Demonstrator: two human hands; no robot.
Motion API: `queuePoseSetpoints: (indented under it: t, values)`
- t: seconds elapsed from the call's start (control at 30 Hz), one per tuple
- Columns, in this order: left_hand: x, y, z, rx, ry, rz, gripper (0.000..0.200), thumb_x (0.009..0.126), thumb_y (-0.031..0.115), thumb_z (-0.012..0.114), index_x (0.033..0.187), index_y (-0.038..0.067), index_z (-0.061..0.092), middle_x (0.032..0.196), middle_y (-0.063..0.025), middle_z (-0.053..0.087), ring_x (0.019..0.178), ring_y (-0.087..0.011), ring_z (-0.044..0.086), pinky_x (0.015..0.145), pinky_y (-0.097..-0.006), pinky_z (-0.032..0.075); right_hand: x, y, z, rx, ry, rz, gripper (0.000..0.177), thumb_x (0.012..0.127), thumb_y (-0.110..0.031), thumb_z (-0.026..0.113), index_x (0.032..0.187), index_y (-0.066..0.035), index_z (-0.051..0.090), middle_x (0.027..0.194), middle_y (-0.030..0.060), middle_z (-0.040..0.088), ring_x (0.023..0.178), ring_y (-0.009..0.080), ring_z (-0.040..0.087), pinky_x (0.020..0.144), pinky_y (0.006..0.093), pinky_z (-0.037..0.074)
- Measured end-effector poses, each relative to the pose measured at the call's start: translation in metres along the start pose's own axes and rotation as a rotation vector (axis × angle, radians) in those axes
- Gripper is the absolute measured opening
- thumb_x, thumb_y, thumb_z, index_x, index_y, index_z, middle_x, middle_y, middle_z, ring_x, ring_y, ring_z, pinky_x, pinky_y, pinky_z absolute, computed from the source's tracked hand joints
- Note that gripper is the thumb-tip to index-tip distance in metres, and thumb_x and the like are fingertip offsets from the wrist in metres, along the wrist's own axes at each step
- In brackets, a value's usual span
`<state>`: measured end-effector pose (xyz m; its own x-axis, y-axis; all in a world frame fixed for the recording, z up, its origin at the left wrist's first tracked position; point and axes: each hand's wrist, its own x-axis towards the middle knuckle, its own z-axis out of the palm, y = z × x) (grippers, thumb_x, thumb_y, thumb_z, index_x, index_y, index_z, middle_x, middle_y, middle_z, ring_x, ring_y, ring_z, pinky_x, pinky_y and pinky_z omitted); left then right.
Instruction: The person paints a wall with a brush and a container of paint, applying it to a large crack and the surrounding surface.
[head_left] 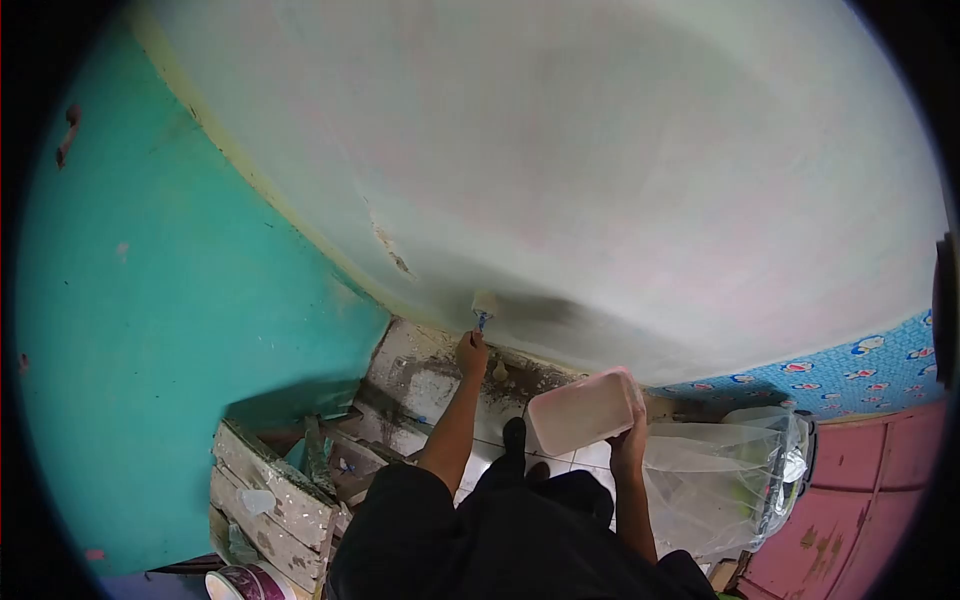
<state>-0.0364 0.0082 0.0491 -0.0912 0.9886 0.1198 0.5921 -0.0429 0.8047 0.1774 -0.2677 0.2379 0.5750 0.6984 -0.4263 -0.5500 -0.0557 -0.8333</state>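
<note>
My left hand point(472, 352) is closed around the handle of a small paint roller point(484, 302), whose pale head is at the lower part of the whitish wall point(600, 150). To the right, my right hand point(628, 445) grips the side of a pink-rimmed rectangular tray point(583, 411). The tray is tilted, and its inside looks pale. Some of the right hand's fingers are hidden by the tray.
A green wall point(180, 300) stands at left, above a worn wooden crate point(275, 495) and a tub point(250, 582). Plastic-covered items point(710, 480) and a pink cabinet point(860, 490) are at right. White floor tiles show around my feet.
</note>
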Motion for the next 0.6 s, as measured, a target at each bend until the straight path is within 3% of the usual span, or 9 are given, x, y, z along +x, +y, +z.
queuePoseSetpoints:
  t: [0.13,0.23,0.33,0.43,0.53,0.6]
  values:
    - [0.018,-0.009,-0.020,0.132,-0.181,-0.170,0.040,0.098,0.030,0.053,0.080,-0.003,0.067,0.065,-0.0176,0.062,0.058,-0.0373,0.058,0.056,-0.0463,0.044,0.003,-0.017,0.022,0.036,-0.039,-0.010,0.055,0.101,-0.048,0.038,0.140,-0.011,0.042,0.131,0.0113,0.055,0.114,0.0244,0.059,0.086,0.0423,0.054]
    - [0.045,0.035,-0.048,0.062,-0.141,-0.055,0.040,0.096,0.028,0.054,0.076,-0.004,0.066,0.065,-0.0194,0.061,0.059,-0.0393,0.059,0.057,-0.0447,0.044,0.023,-0.018,0.016,0.030,-0.016,-0.007,0.055,0.101,-0.049,0.038,0.139,-0.010,0.043,0.127,0.0110,0.057,0.113,0.0237,0.059,0.086,0.0422,0.054]
    - [0.056,0.113,-0.098,-0.032,-0.055,-0.001,0.039,0.095,0.026,0.055,0.076,-0.006,0.066,0.063,-0.0201,0.059,0.056,-0.0340,0.057,0.057,-0.0426,0.043,0.026,-0.014,0.015,-0.004,-0.007,0.019,0.054,0.100,-0.048,0.038,0.138,-0.010,0.044,0.124,0.0106,0.058,0.112,0.0232,0.059,0.084,0.0421,0.055]
    - [0.056,0.165,-0.141,-0.281,0.077,0.080,0.038,0.098,0.026,0.055,0.081,-0.006,0.067,0.059,-0.0112,0.056,0.053,-0.0193,0.051,0.053,-0.0357,0.040,0.039,-0.019,0.023,-0.073,-0.013,-0.009,0.052,0.100,-0.047,0.038,0.134,-0.009,0.047,0.123,0.0108,0.058,0.111,0.0230,0.060,0.083,0.0420,0.055]
    - [0.046,0.215,-0.178,-0.598,0.062,-0.002,0.037,0.101,0.027,0.053,0.086,-0.005,0.067,0.060,-0.0009,0.050,0.056,-0.0087,0.042,0.051,-0.0286,0.036,0.041,-0.029,0.034,-0.107,-0.019,-0.038,0.052,0.100,-0.047,0.038,0.133,-0.008,0.048,0.123,0.0112,0.058,0.110,0.0233,0.060,0.083,0.0422,0.055]
    - [0.047,0.215,-0.170,-0.589,0.095,0.044,0.038,0.102,0.027,0.052,0.088,-0.004,0.067,0.062,0.0030,0.046,0.058,-0.0057,0.040,0.051,-0.0257,0.033,0.049,-0.017,0.034,-0.078,0.007,-0.035,0.053,0.100,-0.047,0.038,0.133,-0.007,0.048,0.123,0.0112,0.058,0.109,0.0237,0.060,0.084,0.0426,0.054]
